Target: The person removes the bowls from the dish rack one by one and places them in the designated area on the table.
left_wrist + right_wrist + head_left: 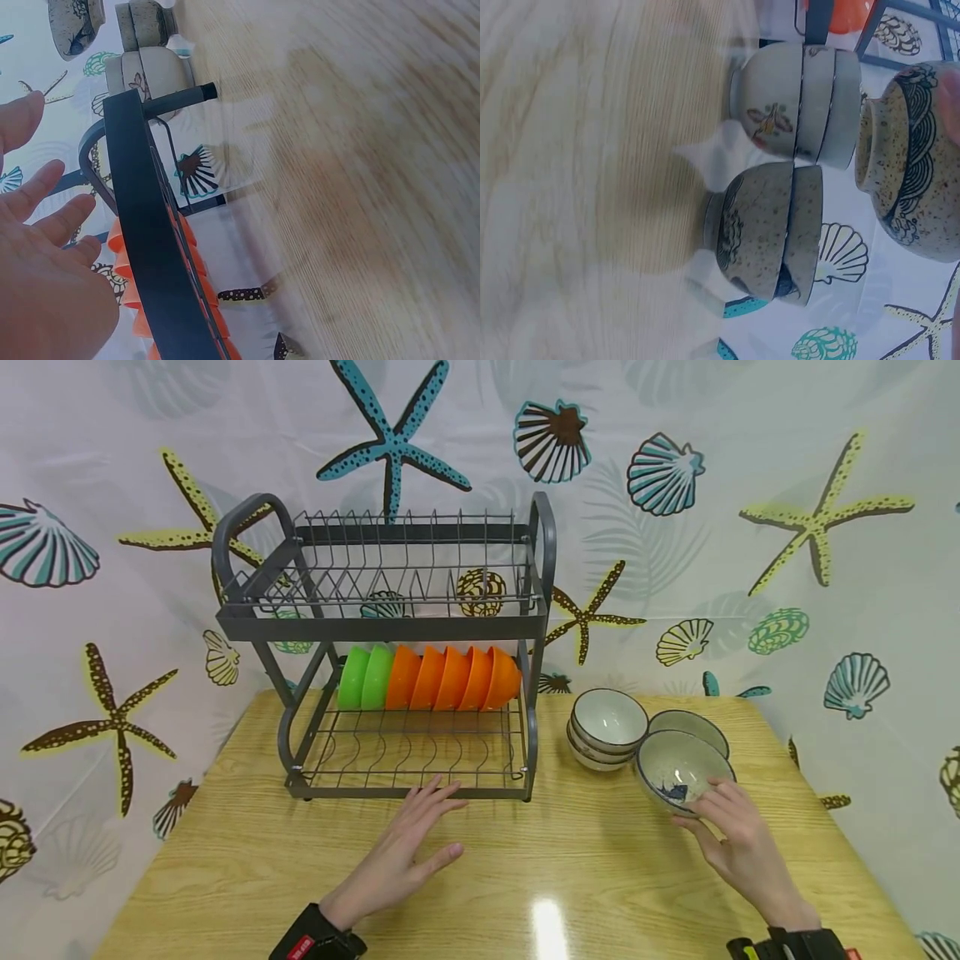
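The right hand [738, 835] holds a speckled bowl [678, 760], seemingly by its rim.

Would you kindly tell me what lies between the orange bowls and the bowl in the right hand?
The head view shows the rack's right side frame and the stack of white bowls between the orange bowls and the held bowl.

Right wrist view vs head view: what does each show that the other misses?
Only right wrist: the foot of the held bowl and the flower on the side of the white bowls.

Only head: the left hand, the green bowls, and the blue mark inside the held bowl.

Both: held bowl, white bowls, the speckled stack, table, patterned cloth, and at least part of the rack and orange bowls.
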The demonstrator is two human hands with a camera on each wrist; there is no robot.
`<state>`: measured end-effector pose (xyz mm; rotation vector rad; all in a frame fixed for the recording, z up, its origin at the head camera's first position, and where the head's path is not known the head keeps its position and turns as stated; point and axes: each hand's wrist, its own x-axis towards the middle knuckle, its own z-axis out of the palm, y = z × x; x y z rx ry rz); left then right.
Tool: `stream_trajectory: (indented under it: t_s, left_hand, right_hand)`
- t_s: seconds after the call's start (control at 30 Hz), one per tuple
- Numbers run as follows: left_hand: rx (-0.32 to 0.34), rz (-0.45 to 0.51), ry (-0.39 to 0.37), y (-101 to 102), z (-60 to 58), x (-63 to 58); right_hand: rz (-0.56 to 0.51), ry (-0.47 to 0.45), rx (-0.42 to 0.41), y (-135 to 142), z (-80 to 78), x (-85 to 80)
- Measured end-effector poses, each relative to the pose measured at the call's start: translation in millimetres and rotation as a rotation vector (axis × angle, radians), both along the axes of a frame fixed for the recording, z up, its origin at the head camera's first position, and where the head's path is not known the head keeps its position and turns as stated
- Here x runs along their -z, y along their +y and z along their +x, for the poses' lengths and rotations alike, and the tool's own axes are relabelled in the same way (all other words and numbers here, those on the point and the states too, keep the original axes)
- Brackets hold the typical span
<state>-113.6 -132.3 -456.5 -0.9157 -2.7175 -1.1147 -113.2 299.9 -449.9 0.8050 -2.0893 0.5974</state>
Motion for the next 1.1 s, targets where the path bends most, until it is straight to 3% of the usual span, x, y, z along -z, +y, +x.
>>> stream_trajectory:
  t_s: [0.3, 0.6, 1.1]
  left_hand:
    - [0.005, 0.013, 0.007, -0.2, 0.6, 1.1]
    - [0.006, 0.019, -0.008, -0.2, 0.5, 2.1]
    - [0.020, 0.043, -0.001, -1.0, 2.9, 2.7]
  right_hand:
    - [-0.024, 0.042, 0.066, 19.8, -19.3, 4.4]
    - [0.029, 0.010, 0.158, 33.7, -35.1, 6.9]
    - [0.027, -0.024, 0.173, 39.5, -61.2, 12.5]
